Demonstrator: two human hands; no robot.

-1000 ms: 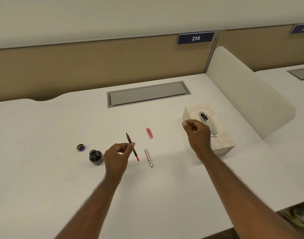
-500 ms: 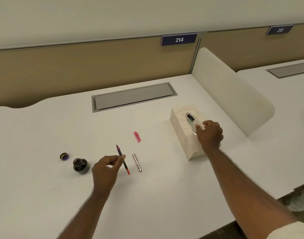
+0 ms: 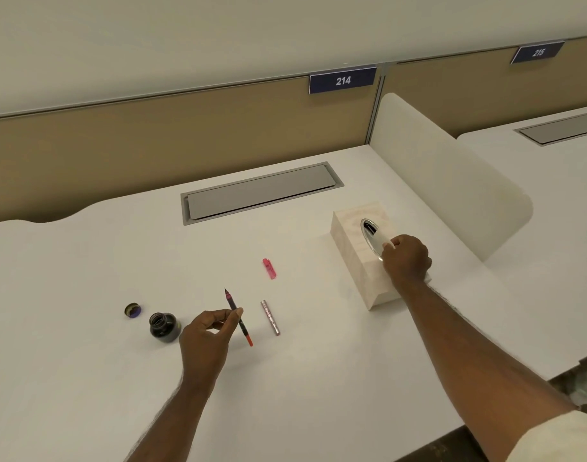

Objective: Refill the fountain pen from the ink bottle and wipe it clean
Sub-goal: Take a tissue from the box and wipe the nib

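My left hand (image 3: 208, 335) pinches the pen's inner section (image 3: 237, 317), a thin dark stick with a red end, nib pointing away from me, held just above the white desk (image 3: 285, 395). Left of it stands the open ink bottle (image 3: 163, 327), and its purple cap (image 3: 132, 310) lies further left. The pink pen barrel (image 3: 270, 317) lies to the right of my left hand, and the pink pen cap (image 3: 269, 268) lies beyond it. My right hand (image 3: 406, 258) rests on the pale tissue box (image 3: 355, 261), fingers pinching a white tissue at the oval slot (image 3: 368, 233).
A grey cable hatch (image 3: 258, 193) is set into the desk behind the pen parts. A curved white divider (image 3: 448, 181) rises just right of the tissue box. A tan back panel with the sign 214 (image 3: 342, 80) closes the far side. The desk's front edge runs at lower right.
My right hand moved from mid-air to the tissue box and now pinches a tissue at the slot. My left hand keeps holding the pen section; the view has shifted right.
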